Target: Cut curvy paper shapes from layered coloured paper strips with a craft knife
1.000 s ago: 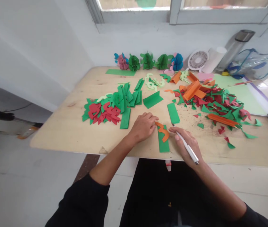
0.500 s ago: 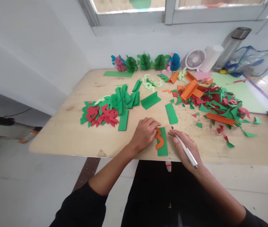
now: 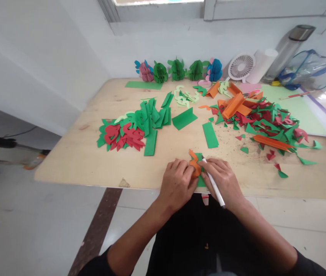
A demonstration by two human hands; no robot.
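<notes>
At the table's front edge, my left hand (image 3: 178,183) has its fingers curled on a wavy orange paper cutout (image 3: 196,171). The cutout lies over a green paper rectangle (image 3: 201,184), partly covered by both hands. My right hand (image 3: 223,180) is closed round a white pen (image 3: 215,188), whose dark tip points up and left near the top of the green rectangle. The right fingertips rest beside the orange cutout; whether they touch it I cannot tell.
Red cutouts (image 3: 128,138) and folded green strips (image 3: 150,142) lie at left. Paper scraps (image 3: 278,124) heap at right, with folded orange pieces (image 3: 234,105). Along the wall stand paper ornaments (image 3: 177,69), a small fan (image 3: 241,67) and a bottle (image 3: 289,50).
My left hand has slid down toward the table edge onto the orange cutout, which has tilted. My right hand with the pen has moved left, closer to the left hand.
</notes>
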